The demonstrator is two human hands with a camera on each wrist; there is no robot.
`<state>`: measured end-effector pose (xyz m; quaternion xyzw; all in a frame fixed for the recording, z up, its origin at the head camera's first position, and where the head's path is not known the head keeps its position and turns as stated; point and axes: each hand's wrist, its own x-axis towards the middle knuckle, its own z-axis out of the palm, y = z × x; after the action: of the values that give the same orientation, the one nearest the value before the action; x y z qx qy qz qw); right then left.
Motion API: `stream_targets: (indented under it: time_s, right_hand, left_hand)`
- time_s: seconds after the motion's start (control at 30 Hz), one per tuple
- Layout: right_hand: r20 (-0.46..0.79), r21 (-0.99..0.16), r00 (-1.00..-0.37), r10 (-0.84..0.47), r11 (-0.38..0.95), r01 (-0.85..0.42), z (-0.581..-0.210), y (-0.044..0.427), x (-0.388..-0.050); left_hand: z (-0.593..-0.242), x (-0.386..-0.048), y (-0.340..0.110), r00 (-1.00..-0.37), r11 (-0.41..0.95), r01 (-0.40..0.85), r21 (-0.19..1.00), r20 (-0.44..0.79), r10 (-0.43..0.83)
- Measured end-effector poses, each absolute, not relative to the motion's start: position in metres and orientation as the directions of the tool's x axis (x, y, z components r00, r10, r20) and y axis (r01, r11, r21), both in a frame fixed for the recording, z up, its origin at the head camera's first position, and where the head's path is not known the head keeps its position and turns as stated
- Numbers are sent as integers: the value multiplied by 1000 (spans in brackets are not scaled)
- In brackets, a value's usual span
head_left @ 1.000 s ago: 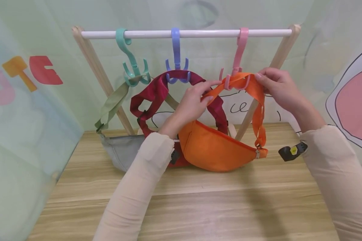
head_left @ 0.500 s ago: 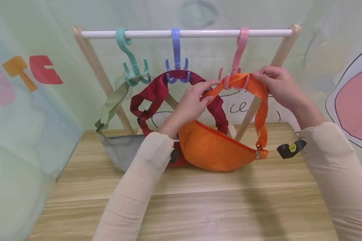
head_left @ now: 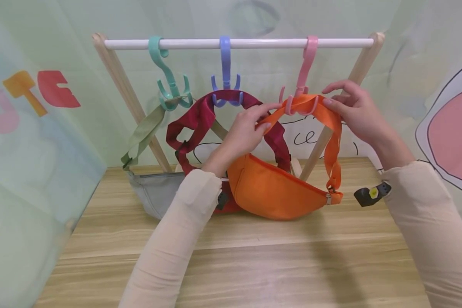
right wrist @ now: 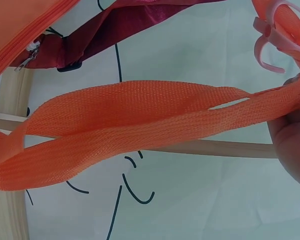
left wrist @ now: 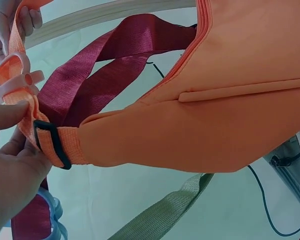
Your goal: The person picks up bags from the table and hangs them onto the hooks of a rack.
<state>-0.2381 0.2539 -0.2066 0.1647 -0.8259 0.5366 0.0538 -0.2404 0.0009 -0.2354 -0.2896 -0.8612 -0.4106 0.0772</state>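
Note:
An orange waist bag [head_left: 281, 188] hangs with its strap looped over the lower prongs of a pink hook [head_left: 302, 81]. My left hand [head_left: 246, 128] pinches the strap's left side; the left wrist view shows a black strap slider [left wrist: 52, 145] beside its fingers. At the right of the loop, my right hand [head_left: 356, 109] has its thumb against the strap and its index finger raised. In the right wrist view, the orange strap [right wrist: 140, 115] hides part of that hand, and a fingertip shows above its edge. Behind my left hand hangs a maroon waist bag [head_left: 194, 117].
A white rod [head_left: 265, 43] on wooden legs carries the pink hook, a blue hook [head_left: 225, 64] and a green hook [head_left: 165, 68]. A grey waist bag [head_left: 155, 192] hangs from the green one. The bags reach down to the wooden table [head_left: 254, 265].
My right index finger has lifted away from the thumb, and the right hand has shifted slightly. The strap's right side hangs a little further right. My left hand stays in place.

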Motion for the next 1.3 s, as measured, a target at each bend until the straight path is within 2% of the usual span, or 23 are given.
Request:
stream_targets:
  time_s: [0.3, 0.53, 0.77, 1.3]
  right_hand:
    - [351, -878, -907, -234, 253, -405, -208, 256, -236]
    - [361, -858, -904, -226, 299, -418, -207, 255, -237]
    - [359, -875, -908, -215, 260, -408, -207, 254, -239]
    - [300, -854, -928, -221, 372, -365, -211, 254, -237]
  left_hand:
    - [-235, -240, 1, -830, 503, 547, 669, 358, 427]
    - [-236, -241, 1, -824, 502, 560, 659, 376, 424]
    - [-236, -241, 1, -822, 506, 564, 653, 379, 426]
    - [-236, -241, 1, -825, 516, 558, 650, 370, 426]
